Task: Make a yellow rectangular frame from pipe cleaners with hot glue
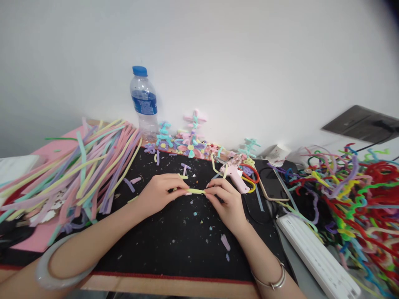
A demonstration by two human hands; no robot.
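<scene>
A pale yellow pipe cleaner [196, 191] is stretched level between my two hands above the black mat [174, 257]. My left hand [163, 191] pinches its left part between thumb and fingers. At the other end, my right hand [226, 199] grips it with the fingertips. Just behind my left hand lies a small purple pipe cleaner piece [185, 167] beside a short yellow one. A pink glue gun [235, 176] rests close behind my right hand. Short offcuts, such as a lilac piece [225, 242], are scattered over the mat.
Pastel pipe cleaners [93, 166] are heaped at the left, with a water bottle [143, 99] behind. Pipe cleaner flowers [190, 149] line the wall. A phone [272, 183], a white power strip [318, 257] and a tangle of bright pipe cleaners [368, 199] occupy the right.
</scene>
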